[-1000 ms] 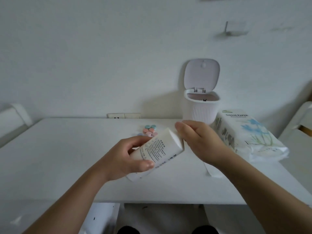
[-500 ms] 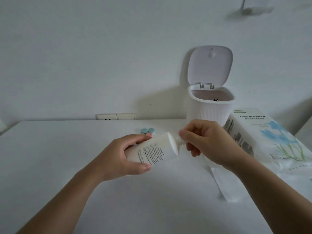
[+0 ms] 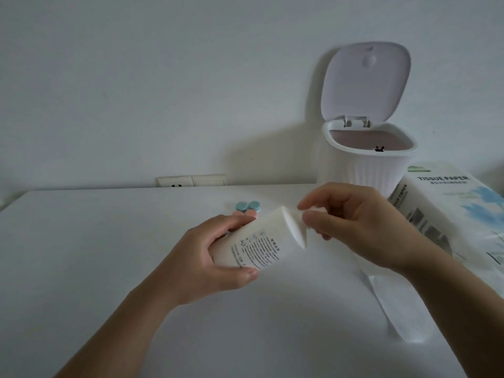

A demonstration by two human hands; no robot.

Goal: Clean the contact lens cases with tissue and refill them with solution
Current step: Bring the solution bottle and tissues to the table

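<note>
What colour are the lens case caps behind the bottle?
Two light blue caps and pink ones nearer the bottle, clearest in the head view.

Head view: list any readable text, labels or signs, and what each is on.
"TISSUE PAPER": top face of the tissue pack.
"...GHT PAPER", partly cut off: side face of the same pack.
Small line under "TISSUE PAPER": too blurred to read.
Printed block on the solution bottle, gripped by the left hand: too small to read.
Bin, wall outlet: no text visible.
</note>
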